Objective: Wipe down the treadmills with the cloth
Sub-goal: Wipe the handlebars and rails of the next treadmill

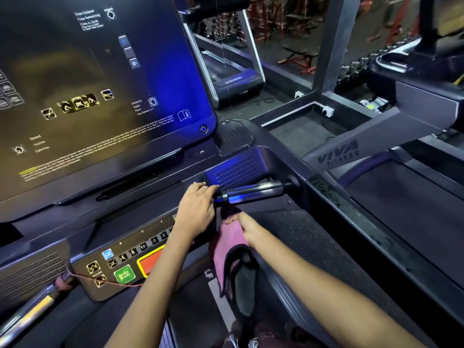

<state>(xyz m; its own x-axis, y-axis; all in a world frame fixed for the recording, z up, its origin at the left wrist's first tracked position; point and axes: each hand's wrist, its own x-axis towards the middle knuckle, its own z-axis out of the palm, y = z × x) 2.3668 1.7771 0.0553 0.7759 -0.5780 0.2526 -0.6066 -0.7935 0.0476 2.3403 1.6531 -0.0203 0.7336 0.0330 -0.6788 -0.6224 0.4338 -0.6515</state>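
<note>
I stand on a dark treadmill with a large glossy console screen [95, 96] and a button panel [125, 262] below it. A pink cloth [232, 237] with a dark edge hangs down under the short chrome handlebar grip [253, 193] on the console's right. My left hand [197, 209] lies over the inner end of that grip, fingers curved over it. My right hand [244, 226] pinches the cloth's upper part just below the bar. The top of the cloth is hidden behind my left hand.
A perforated vent panel [233, 169] sits above the grip. The running belt [313, 247] lies below my arms. A second treadmill's side rail [339, 151] and belt [406, 204] run along the right. Another treadmill [233, 71] and gym racks stand beyond. A red safety cord [100, 280] crosses the panel.
</note>
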